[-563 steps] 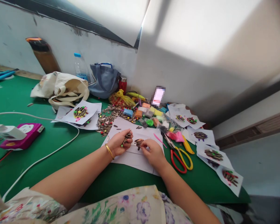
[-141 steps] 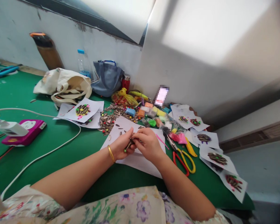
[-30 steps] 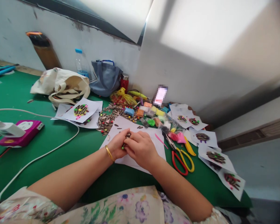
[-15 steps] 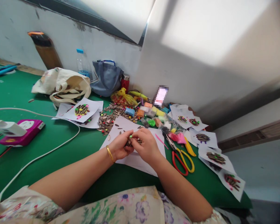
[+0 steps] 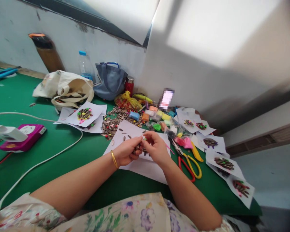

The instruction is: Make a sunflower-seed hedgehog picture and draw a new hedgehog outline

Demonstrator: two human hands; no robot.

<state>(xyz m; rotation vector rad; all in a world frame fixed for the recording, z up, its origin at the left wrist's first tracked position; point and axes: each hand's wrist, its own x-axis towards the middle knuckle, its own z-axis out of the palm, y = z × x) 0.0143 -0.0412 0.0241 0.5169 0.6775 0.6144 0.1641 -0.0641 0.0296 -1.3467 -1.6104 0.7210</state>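
My left hand (image 5: 128,150) is closed, with dark striped sunflower seeds (image 5: 136,149) showing in its curled fingers. Its thumb and forefinger reach toward the fingertips of my right hand (image 5: 156,149). Those right fingers are pinched together at a small green bit of clay (image 5: 145,139), partly hidden by the fingertips. Both hands are above a white sheet of paper (image 5: 145,167). More seeds form a dark cluster (image 5: 145,151) on the paper, partly covered by my hands. A few loose seeds (image 5: 124,138) lie on the sheet left of the hands.
Behind the sheet is a seed pile (image 5: 111,124), beside packets of coloured clay (image 5: 145,117). Red-and-yellow-handled scissors (image 5: 190,166) and a yellow cutter (image 5: 196,152) lie right. Seed-decorated cards (image 5: 223,163) line the right edge. A white cable (image 5: 50,154) crosses the left side.
Both hands have shifted slightly right, and the green bit has moved right with the fingertips. More of the seed cluster on the paper shows between the hands.
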